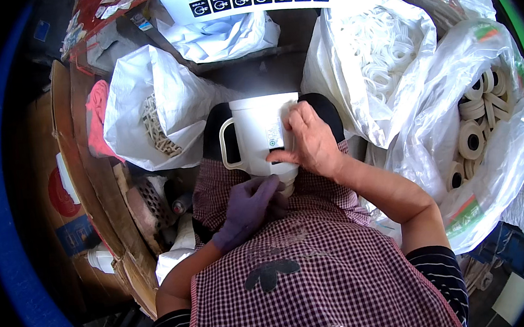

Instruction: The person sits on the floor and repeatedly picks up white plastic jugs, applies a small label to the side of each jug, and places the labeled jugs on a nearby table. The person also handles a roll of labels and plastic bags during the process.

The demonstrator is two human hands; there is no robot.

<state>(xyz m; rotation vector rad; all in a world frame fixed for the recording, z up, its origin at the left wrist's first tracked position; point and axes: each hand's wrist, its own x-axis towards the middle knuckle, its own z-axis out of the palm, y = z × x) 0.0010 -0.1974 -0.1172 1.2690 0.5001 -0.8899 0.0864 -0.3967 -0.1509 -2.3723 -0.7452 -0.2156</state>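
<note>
A white plastic jug (pixel 257 129) with a loop handle (pixel 227 145) lies across my lap, its wide end away from me. Its narrower, stepped end (pixel 288 189) points toward my body. My left hand (pixel 250 209), in a purple glove, is closed round that near end, its fingertips partly hidden. My bare right hand (pixel 310 140) grips the jug's right side, the thumb pressed flat over a small black label (pixel 279 154). Above the label sits a patch of small print with a teal mark. The other right fingers curl along the jug's wall.
A white sheet of black labels (pixel 266 13) hangs ahead. Left is a white sack (pixel 134 81) of small beige parts. Right are a sack of white rings (pixel 383 51) and a clear bag (pixel 419 161) with white rolls (pixel 471 140). A cardboard wall (pixel 89 174) stands at far left.
</note>
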